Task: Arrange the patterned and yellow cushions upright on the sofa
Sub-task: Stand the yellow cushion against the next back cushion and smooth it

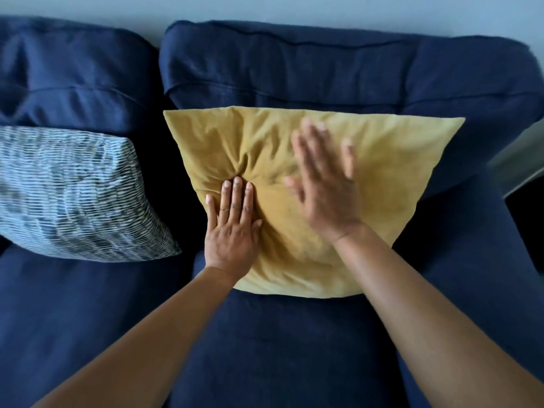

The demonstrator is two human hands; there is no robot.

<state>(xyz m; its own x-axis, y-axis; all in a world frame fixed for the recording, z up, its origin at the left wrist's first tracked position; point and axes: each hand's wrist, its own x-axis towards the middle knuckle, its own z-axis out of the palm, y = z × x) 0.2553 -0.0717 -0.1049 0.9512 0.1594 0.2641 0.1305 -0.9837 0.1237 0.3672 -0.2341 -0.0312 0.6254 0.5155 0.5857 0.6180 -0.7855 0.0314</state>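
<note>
A yellow cushion [391, 172] leans upright against the back of a dark blue sofa [294, 348], on the right-hand seat. My left hand [232, 231] lies flat on the cushion's lower left, fingers together, pressing a dent into the fabric. My right hand [323, 187] is spread flat over the cushion's middle and looks blurred by motion. Neither hand grips anything. A patterned cushion [73, 195], white with dark dashed stripes, leans against the sofa back on the left-hand seat, apart from the yellow one.
The sofa's back cushions [323, 69] run across the top under a pale wall [265, 8]. Its right armrest [500, 231] borders the yellow cushion. A pale floor strip [521, 160] shows at the right edge.
</note>
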